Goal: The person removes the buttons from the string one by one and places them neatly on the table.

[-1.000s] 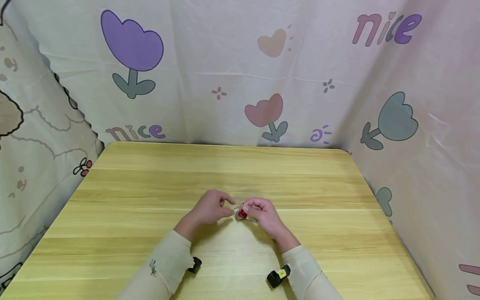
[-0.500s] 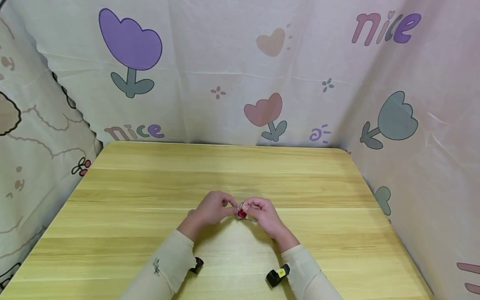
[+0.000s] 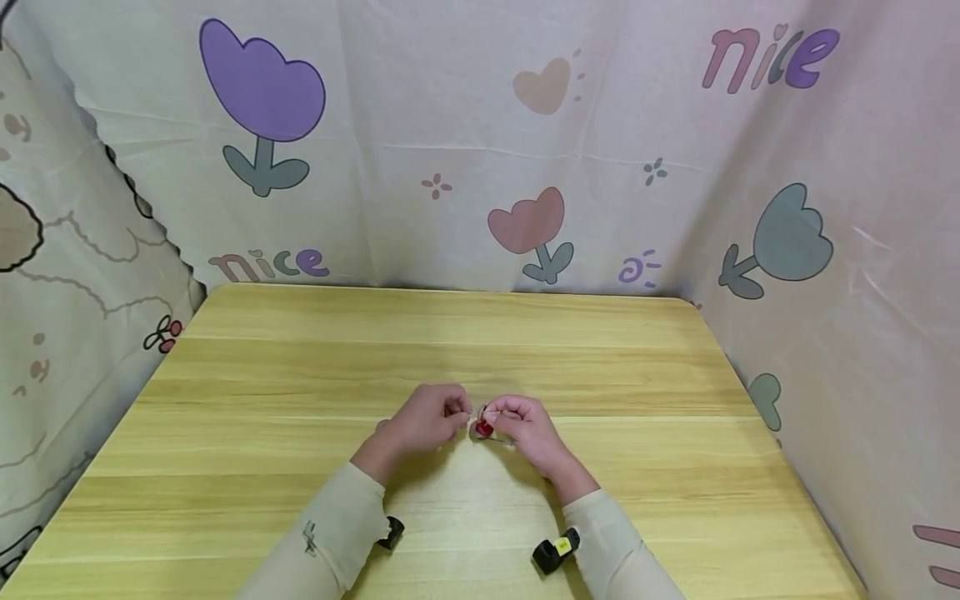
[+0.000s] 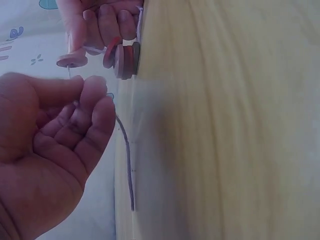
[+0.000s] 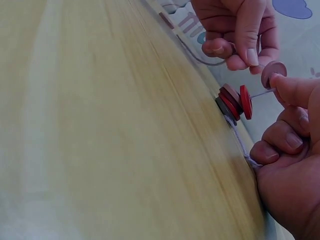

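Observation:
My right hand [image 3: 528, 429] pinches a pink button [image 5: 272, 72] between thumb and finger. Thin string passes through that button. Several more buttons, red, pink and dark grey, hang bunched on the string [image 4: 122, 60] just below the right fingers. From this bunch the string runs back into the right palm. My left hand [image 3: 431, 417] faces the right one and pinches the string close to the pink button, its other fingers curled. A loose purplish tail of string [image 4: 128, 165] hangs below the left hand, over the table. Both hands are held over the middle of the table.
The light wooden table [image 3: 300, 358] spreads beneath both arms. A patterned cloth [image 3: 412, 108] hangs behind it and at both sides. Dark wrist cameras [image 3: 557, 552] are worn at the sleeve cuffs. A small brownish rounded shape [image 3: 382, 424] peeks out beside the left wrist.
The left hand reached right to the button, its thumb and finger closing there, then drew back slightly left with the string. The right hand stayed nearly still.

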A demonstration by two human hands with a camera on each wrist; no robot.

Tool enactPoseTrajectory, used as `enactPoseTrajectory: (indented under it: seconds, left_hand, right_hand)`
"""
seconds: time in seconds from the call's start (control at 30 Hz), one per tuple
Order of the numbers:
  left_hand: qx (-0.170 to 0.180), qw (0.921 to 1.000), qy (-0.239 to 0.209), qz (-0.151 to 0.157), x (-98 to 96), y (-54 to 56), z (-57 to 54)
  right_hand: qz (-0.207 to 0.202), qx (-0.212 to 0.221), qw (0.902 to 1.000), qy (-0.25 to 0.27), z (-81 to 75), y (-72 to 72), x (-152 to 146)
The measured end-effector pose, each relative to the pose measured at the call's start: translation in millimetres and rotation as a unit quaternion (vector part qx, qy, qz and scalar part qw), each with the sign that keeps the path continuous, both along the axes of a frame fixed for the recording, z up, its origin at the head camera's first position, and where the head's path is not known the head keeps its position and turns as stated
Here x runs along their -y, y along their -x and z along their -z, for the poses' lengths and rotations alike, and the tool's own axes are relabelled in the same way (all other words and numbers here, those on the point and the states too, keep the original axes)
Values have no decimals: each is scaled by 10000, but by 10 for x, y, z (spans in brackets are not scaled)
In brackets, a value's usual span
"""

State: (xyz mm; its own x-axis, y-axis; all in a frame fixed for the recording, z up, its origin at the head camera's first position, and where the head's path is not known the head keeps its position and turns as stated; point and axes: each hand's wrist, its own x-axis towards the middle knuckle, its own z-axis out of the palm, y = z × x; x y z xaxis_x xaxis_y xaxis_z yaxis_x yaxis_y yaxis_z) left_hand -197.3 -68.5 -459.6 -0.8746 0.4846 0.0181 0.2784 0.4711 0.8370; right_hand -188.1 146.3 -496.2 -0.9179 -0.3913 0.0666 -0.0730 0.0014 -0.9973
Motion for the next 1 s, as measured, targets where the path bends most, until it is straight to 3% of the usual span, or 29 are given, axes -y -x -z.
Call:
enactPoseTrajectory:
  seconds: [0.5,1.0]
  left_hand:
    - [-633,9979,125,4,-41,41,8]
    - [-589,9979,199,-189,4,16,-20]
  right_hand:
    - [-59,-66,9999,66,25,16,-9]
    - [-20,-62,10000,-49,27,15,0]
